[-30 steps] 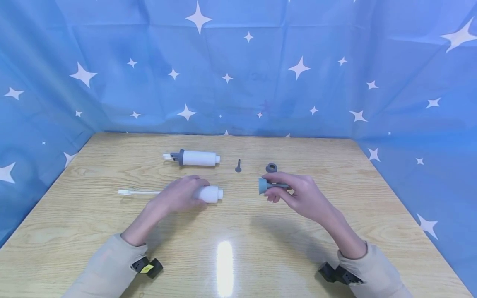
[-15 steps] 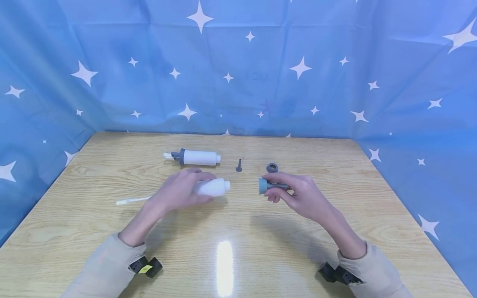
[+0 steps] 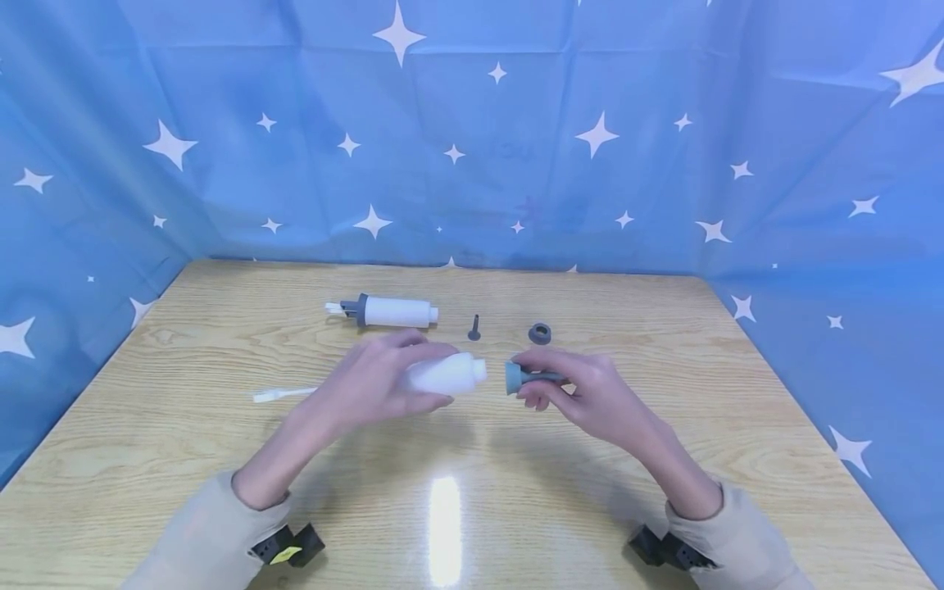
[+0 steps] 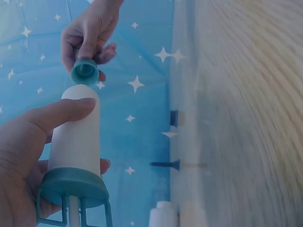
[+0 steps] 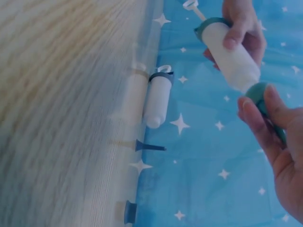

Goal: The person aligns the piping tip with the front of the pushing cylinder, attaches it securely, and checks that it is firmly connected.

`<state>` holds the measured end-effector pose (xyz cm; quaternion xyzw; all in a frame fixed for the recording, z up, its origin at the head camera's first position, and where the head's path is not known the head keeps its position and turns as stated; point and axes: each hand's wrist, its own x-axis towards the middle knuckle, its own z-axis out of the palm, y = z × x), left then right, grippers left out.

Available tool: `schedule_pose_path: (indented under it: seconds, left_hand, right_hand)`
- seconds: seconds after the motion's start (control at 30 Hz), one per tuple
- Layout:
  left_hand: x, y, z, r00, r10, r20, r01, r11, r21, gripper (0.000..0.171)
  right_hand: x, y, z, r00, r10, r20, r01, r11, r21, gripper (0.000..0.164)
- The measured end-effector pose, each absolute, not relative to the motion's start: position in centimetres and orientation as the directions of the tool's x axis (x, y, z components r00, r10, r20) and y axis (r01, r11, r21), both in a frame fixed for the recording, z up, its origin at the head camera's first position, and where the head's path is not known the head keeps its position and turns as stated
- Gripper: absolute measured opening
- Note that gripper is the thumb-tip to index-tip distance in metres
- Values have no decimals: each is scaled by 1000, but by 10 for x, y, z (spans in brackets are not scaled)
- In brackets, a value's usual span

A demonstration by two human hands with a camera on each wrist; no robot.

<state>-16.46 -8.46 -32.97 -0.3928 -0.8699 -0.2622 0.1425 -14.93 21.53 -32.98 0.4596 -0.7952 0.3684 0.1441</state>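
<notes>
My left hand (image 3: 379, 381) grips the white barrel of a large plunger syringe (image 3: 448, 374), held above the table. A teal collar (image 4: 73, 183) with two loop handles sits at its rear. From there a white plunger rod (image 3: 283, 394) sticks out to the left. My right hand (image 3: 590, 389) pinches a teal funnel-shaped nozzle (image 3: 513, 378) by its narrow stem. The nozzle's wide hollow end (image 4: 85, 71) faces the barrel's narrower tip. A small gap separates them in the head view.
A second white syringe (image 3: 398, 312) with a dark grey collar lies at the back of the wooden table (image 3: 627, 328). Right of it are a dark thin-stemmed nozzle (image 3: 474, 329) and a dark ring (image 3: 540, 333). A blue star-patterned curtain (image 3: 472, 197) surrounds the table.
My left hand has raised the syringe off the table and carried it right, towards the nozzle. My right hand has shifted slightly left and nearer with the nozzle.
</notes>
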Motion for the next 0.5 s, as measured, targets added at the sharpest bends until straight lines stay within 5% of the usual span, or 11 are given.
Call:
schedule_pose_path:
  seconds: [0.5]
  left_hand:
    - [-148,-77,-321,-616,615,492,787,512,345,51]
  right_hand:
    - [-141,208,-326,-521,-634,572,-839,257,-479,30]
